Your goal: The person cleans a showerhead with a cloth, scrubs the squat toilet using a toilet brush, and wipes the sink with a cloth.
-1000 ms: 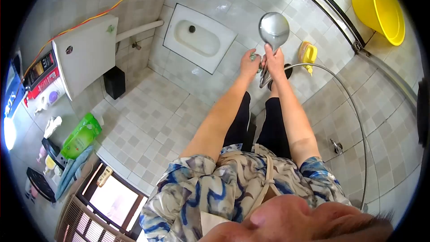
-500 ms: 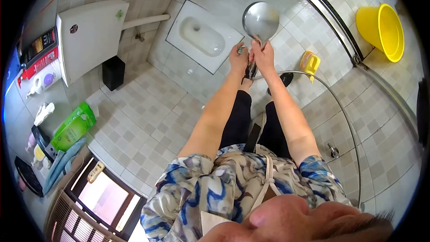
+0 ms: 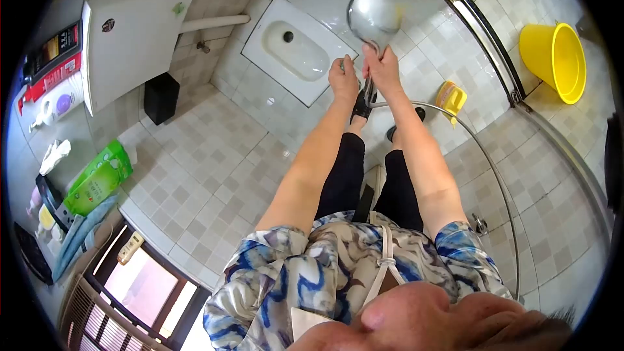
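Shower head [image 3: 373, 15] has shifted toward the toilet [image 3: 299, 51], gripped in right fingers [image 3: 372, 58]; left fingers [image 3: 338, 67] curled, contents unclear.

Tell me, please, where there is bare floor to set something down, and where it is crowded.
The widest bare patch is the tiled floor bordered by the black bin, the toilet and the left arm. Another lies between the yellow bottle and the door track. Crowded: around left hand, right hand and hose, and by green pouch and towel.
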Motion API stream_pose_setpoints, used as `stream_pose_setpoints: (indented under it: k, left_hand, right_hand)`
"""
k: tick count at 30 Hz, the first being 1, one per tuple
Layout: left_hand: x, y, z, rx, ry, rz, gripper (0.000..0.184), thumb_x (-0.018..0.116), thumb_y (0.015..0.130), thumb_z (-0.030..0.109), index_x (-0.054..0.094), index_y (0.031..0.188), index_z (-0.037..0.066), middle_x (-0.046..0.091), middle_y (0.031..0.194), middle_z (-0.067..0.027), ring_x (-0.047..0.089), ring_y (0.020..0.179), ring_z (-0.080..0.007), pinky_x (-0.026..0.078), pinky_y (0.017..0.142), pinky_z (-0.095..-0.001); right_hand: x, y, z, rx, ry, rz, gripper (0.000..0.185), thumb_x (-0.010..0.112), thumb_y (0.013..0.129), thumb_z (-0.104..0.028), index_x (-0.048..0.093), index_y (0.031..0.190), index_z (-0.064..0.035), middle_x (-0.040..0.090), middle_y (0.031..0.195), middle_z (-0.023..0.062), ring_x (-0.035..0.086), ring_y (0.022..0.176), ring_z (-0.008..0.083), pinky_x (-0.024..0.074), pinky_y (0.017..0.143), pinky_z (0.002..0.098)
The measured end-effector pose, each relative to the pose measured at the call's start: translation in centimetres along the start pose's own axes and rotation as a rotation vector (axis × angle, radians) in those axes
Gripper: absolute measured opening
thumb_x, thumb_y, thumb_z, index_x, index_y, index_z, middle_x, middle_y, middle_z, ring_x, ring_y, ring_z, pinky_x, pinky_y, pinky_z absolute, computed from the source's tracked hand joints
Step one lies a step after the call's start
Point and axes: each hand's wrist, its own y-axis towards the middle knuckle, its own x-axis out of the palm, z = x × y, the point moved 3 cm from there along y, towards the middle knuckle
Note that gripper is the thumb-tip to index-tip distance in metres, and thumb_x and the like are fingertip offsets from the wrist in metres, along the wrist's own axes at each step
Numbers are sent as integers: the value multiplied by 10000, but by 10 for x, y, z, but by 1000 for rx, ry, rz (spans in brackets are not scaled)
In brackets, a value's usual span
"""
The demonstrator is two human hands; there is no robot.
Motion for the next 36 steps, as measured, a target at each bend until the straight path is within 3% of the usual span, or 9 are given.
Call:
stream_pose_setpoints:
  k: [13, 17, 19, 26, 28, 30, 31, 35, 36]
  left_hand:
    - [-69, 70, -59, 110, 156, 170, 361, 452, 911, 250, 565, 747, -52, 575, 700, -205, 541, 638, -291, 432, 616, -399]
    - [-97, 78, -34, -17, -158, 218, 148, 536, 847, 111, 547, 934, -9, 570, 844, -146, 570, 690, -232, 458, 607, -349]
    - [-102, 74, -20, -162, -313, 82, 349, 611, 758, 5, 482, 1079, 55, 529, 947, -94, 582, 749, -179, 494, 581, -291]
    - [-109, 59, -10, -199, -373, 86, 245, 571, 806, 27, 495, 1037, 61, 550, 924, -90, 592, 783, -180, 505, 558, -301]
    - [-117, 67, -26, -125, -508, 26, 203, 540, 850, 106, 502, 1037, 39, 561, 933, -87, 583, 806, -180, 504, 608, -309]
    - [-116, 70, -39, -101, -595, 41, 224, 532, 858, 155, 507, 1035, 21, 562, 939, -87, 576, 816, -179, 498, 633, -315]
    - [-114, 72, -45, -82, -685, 57, 262, 525, 866, 204, 512, 1033, 2, 563, 944, -87, 569, 826, -179, 492, 658, -320]
    - [-109, 70, -39, 83, -212, -30, 413, 467, 907, 396, 542, 901, -11, 548, 858, -79, 520, 746, -161, 449, 610, -305]
    - [-105, 70, -30, -79, -213, 34, 450, 443, 908, 438, 526, 856, -2, 532, 799, -72, 498, 706, -161, 435, 587, -307]
  right_hand:
    - [45, -29, 15, 64, -219, -265, 439, 667, 793, -360, 488, 975, -3, 534, 611, 37, 511, 491, 110, 427, 459, 254]
    - [47, -30, 13, -31, -259, -260, 373, 661, 811, -299, 486, 956, -4, 505, 610, 19, 486, 471, 95, 413, 437, 247]
    - [44, -29, 15, -78, -282, -228, 366, 660, 812, -292, 485, 953, -3, 502, 609, 19, 486, 473, 94, 415, 441, 246]
    - [52, -42, 27, 59, -351, -384, 389, 663, 810, -292, 491, 1007, -4, 503, 610, 27, 490, 476, 108, 423, 453, 256]
    - [57, -43, 31, 28, -386, -403, 399, 664, 808, -295, 491, 1022, -5, 505, 613, 31, 491, 474, 115, 424, 456, 262]
    - [57, -50, 32, 133, -447, -458, 531, 660, 775, -448, 495, 1018, -5, 547, 671, 113, 547, 630, 246, 441, 616, 352]
    - [58, -53, 24, 90, -415, -428, 541, 660, 769, -462, 486, 971, 8, 530, 649, 119, 542, 618, 260, 433, 597, 366]
    - [40, -50, 33, 33, -488, -197, 503, 682, 779, -385, 468, 1004, 10, 510, 632, 88, 520, 564, 191, 430, 539, 320]
    - [36, -49, 21, 20, -479, -152, 487, 676, 784, -382, 460, 969, 13, 511, 637, 107, 519, 581, 218, 428, 555, 334]
